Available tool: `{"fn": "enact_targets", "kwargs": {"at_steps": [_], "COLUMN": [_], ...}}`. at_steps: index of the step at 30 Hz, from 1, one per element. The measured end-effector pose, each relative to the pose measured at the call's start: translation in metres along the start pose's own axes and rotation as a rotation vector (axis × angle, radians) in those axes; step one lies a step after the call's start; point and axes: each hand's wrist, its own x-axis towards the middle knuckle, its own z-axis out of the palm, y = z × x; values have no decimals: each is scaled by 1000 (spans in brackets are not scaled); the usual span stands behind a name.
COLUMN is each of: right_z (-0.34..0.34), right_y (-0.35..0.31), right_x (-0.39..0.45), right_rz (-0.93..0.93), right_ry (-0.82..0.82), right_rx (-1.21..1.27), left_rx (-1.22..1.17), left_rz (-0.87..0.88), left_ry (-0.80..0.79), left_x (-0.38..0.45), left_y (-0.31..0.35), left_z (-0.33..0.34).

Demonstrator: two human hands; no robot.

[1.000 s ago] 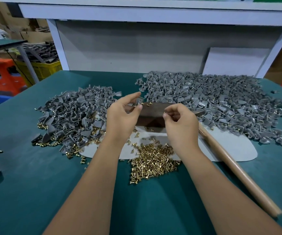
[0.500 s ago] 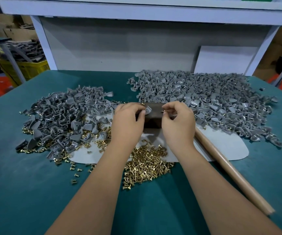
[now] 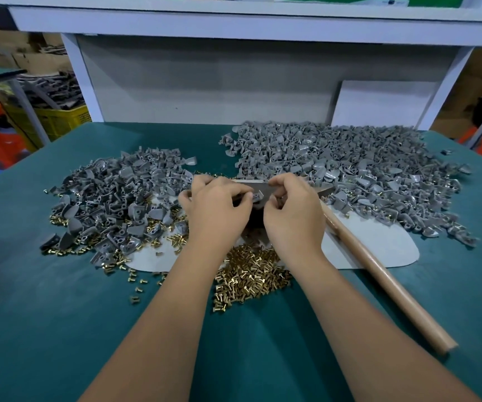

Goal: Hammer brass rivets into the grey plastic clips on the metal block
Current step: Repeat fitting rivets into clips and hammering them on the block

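Observation:
The dark metal block lies on a pale mat between two heaps of grey plastic clips. Both hands hover over it. My left hand pinches a grey clip at the block's top with curled fingers. Just right of that clip, the thumb and forefinger of my right hand pinch together on what looks like a small brass rivet, mostly hidden. A loose pile of brass rivets lies in front of the block, between my forearms. The wooden hammer handle lies to the right; its head is hidden behind my right hand.
A heap of grey clips mixed with rivets lies at the left, and a larger heap at the back right. The pale mat sits on the green table. A white shelf frame and back panel close off the rear.
Both hands have moved down onto the block from a raised position. The left hand went from an open pose to a pinch on a clip at the block's top.

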Motion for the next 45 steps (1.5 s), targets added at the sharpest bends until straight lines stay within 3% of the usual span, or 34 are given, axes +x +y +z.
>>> {"fn": "enact_targets", "kwargs": {"at_steps": [4, 11, 17, 22, 28, 33, 45], "right_z": [1, 0, -1, -3, -3, 0, 3], "right_y": [0, -4, -6, -6, 2, 9, 8], "right_x": [0, 4, 3, 4, 8, 11, 17], "right_rz": [-63, -132, -151, -58, -45, -3, -138], "right_ry": [106, 67, -6, -64, -86, -110, -124], "right_rx": [-153, 182, 323, 501, 464, 290, 59], "left_rx": [-10, -314, -394, -392, -422, -263, -234], "left_rz": [24, 57, 16, -30, -12, -16, 3], "left_ry": [13, -17, -42, -16, -25, -56, -63], "left_x": [0, 1, 0, -1, 0, -3, 2], "left_y": [-2, 7, 7, 9, 8, -2, -8], "left_z": [-4, -10, -11, -14, -13, -10, -1]}}
